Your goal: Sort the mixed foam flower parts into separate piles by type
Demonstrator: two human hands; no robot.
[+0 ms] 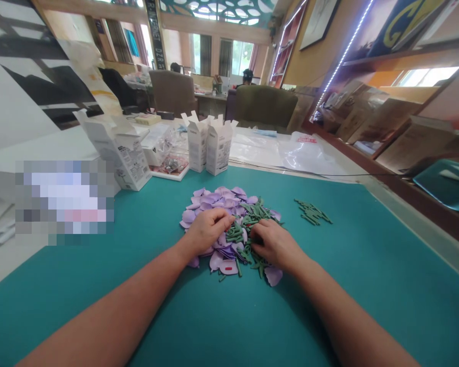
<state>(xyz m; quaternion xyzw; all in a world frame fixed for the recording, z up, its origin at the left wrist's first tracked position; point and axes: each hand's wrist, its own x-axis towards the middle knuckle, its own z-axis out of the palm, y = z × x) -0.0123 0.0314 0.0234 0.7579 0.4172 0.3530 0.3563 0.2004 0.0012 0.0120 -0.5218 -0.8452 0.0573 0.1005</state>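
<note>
A heap of lilac petal-shaped pieces [206, 200] lies on the green mat [229, 316], mixed with green stem- and leaf-like pieces [256, 210]. On the heap's left side rests my left hand [208, 232], its fingers curled and pinched over the petals. My right hand [273, 242] reaches into the green pieces on the right, fingers bent down; what its fingertips hold is hidden. One front petal [228, 267] carries a small red piece. Apart from the heap, to the right, sits a small pile of thin green sticks [312, 212].
Open white cartons [218, 148] stand behind the mat, and another carton [132, 163] is at the left. Between them is a white tray [170, 176] with bagged small parts. Clear plastic sheeting [306, 152] lies farther back. Chairs [265, 109] and two people are beyond.
</note>
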